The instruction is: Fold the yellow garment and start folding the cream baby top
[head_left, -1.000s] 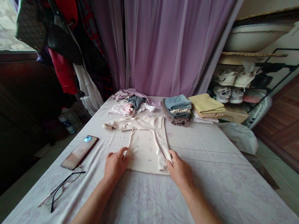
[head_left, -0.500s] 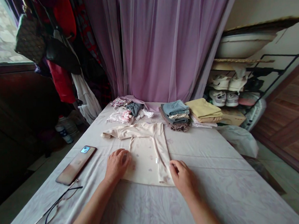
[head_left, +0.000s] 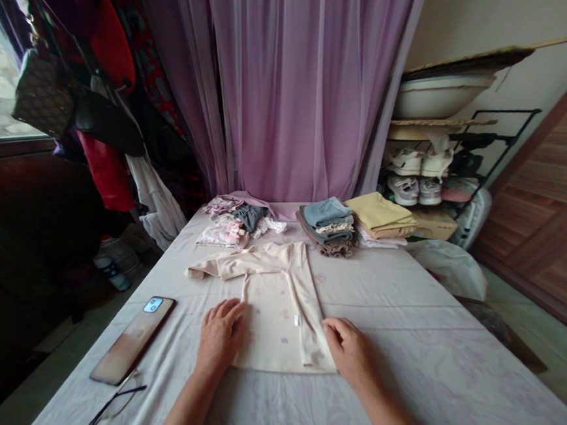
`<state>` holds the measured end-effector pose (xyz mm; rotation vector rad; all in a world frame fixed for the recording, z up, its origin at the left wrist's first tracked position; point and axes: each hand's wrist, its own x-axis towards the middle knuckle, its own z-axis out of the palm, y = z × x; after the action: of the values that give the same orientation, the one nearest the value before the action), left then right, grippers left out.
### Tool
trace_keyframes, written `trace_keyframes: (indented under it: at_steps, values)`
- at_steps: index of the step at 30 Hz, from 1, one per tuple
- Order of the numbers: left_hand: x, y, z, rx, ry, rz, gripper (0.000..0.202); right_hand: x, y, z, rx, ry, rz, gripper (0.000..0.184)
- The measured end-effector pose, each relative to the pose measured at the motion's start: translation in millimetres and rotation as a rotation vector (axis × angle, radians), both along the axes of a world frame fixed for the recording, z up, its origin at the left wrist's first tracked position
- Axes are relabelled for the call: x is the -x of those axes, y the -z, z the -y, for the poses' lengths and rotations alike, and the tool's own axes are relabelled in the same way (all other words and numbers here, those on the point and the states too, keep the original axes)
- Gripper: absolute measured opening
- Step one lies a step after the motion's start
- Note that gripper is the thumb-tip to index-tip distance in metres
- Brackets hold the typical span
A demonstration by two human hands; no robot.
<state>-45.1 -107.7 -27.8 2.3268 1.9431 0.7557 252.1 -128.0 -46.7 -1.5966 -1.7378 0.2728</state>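
A cream short-sleeved shirt (head_left: pixel 267 325) with small printed hearts lies spread on the bed or table surface. Its right side is folded inward, with a small white tag showing near the fold, and one sleeve reaches out to the left. My left hand (head_left: pixel 220 332) rests at the shirt's left edge, palm down, fingers loosely curved with the thumb apart. At the lower right edge, my right hand (head_left: pixel 352 348) has thumb and forefinger closed on the cloth.
A phone (head_left: pixel 134 339) and eyeglasses (head_left: pixel 100 417) lie at left. Behind the shirt are a loose clothes pile (head_left: pixel 235 223) and folded stacks, one blue-grey (head_left: pixel 328 225), one yellow (head_left: pixel 379 215). A shoe rack (head_left: pixel 498 136) stands at right; a purple curtain (head_left: pixel 288 94) hangs behind.
The view has tilted slightly up and turned a little right, so everything sits lower and mostly farther left. Both hands stay at the shirt's edges, and the shirt looks unchanged.
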Motion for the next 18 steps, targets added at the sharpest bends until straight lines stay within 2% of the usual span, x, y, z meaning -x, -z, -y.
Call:
trace_keyframes:
  at_steps: [18]
  values:
    - [-0.8, -1.4, 1.6, -0.016, -0.003, -0.001, 0.031, -1.1, -3.2, 1.7, 0.043, -0.021, -0.045, 0.033]
